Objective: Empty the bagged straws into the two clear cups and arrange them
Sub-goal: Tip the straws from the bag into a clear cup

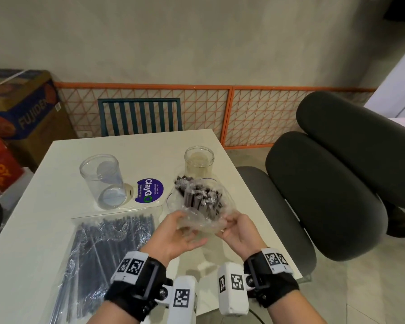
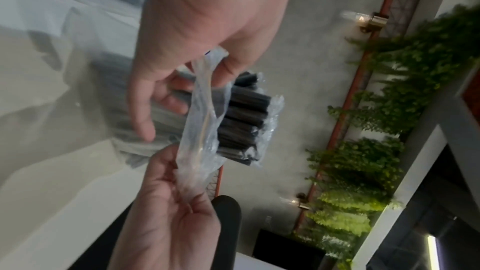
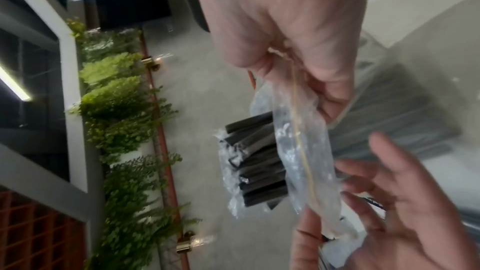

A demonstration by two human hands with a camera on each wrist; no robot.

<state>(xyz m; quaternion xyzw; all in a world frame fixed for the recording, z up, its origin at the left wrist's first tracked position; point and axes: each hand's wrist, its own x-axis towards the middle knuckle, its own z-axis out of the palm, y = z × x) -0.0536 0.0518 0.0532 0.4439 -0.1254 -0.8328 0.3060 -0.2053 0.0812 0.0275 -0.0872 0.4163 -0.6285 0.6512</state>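
Note:
Both hands hold a clear plastic bag (image 1: 197, 224) up over the white table (image 1: 63, 164), near its right edge. Short thick black straws (image 1: 198, 195) stick up out of its open top. My left hand (image 1: 185, 230) pinches the bag's left edge with its other fingers spread. My right hand (image 1: 232, 225) pinches the right edge. Both wrist views show the bag (image 2: 200, 131) (image 3: 298, 151) stretched between the left hand (image 2: 182, 98) and the right hand (image 3: 298, 73). Two clear cups stand empty: a taller cup (image 1: 102, 181) at the left and a shorter cup (image 1: 199, 163) behind the bag.
A second bag of long thin black straws (image 1: 108, 249) lies flat on the table's near left. A purple round sticker (image 1: 149, 190) sits between the cups. A slatted chair (image 1: 139, 116) stands behind the table, and a dark padded chair (image 1: 325, 183) at its right.

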